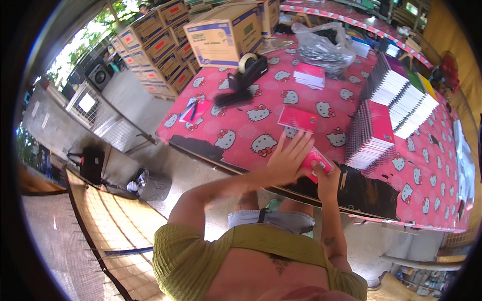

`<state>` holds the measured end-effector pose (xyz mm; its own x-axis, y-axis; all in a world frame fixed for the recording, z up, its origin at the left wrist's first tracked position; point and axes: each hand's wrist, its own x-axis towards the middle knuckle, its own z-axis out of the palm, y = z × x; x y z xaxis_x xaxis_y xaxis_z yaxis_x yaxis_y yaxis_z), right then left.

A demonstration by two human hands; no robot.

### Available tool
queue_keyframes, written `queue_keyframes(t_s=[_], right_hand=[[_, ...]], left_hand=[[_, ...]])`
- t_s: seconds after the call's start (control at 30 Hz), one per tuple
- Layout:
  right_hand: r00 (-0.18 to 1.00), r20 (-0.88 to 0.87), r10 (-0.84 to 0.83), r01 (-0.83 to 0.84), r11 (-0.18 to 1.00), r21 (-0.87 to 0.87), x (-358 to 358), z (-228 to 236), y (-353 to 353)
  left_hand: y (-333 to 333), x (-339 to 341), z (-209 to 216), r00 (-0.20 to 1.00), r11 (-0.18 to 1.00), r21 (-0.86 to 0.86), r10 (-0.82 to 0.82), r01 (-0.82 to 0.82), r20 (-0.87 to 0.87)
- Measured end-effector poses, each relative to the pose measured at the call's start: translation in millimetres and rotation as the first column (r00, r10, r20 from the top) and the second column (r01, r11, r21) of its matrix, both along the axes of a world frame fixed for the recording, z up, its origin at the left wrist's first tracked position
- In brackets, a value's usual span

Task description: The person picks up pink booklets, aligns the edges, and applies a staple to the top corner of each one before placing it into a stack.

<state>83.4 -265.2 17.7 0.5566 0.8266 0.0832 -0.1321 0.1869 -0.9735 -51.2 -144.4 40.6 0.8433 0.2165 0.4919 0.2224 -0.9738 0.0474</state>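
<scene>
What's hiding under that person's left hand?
Beside the left hand, you can see part of a pink notebook, held by the right hand. Whatever the left palm covers can't be seen.

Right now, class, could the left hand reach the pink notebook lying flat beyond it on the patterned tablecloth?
Probably yes: the left hand is close to the flat notebook, with nothing visible blocking it. The right hand grips another pink notebook, so the left could likely lift away.
</scene>
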Motion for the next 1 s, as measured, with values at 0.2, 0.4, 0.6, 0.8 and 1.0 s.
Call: queue_keyframes(t_s=[0.2,0.4,0.6,0.8,1.0], right_hand=[[0.994,0.100,0.032,-0.035,0.999,0.028,0,-7,2],[0.985,0.174,0.000,-0.003,1.000,0.016,1,-16,-2],[0.997,0.070,-0.032,0.031,1.000,0.004,-2,-9,-1],[0.999,0.048,0.026,-0.028,0.998,0.048,8,-20,5],[0.948,0.312,0.062,-0.036,0.995,-0.089,19,-28,8]], left_hand=[[9,9,9,0.999,0.999,0.002,0.054,-0.054,0.002],[-7,3,-5,0.994,0.995,0.005,0.101,-0.101,0.034],[-19,-6,-26,0.999,0.999,0.001,-0.044,0.044,-0.021],[-19,5,-17,0.996,0.995,-0.070,-0.072,0.068,-0.057],[-2,33,-5,1.000,1.000,-0.014,-0.015,0.014,-0.013]])
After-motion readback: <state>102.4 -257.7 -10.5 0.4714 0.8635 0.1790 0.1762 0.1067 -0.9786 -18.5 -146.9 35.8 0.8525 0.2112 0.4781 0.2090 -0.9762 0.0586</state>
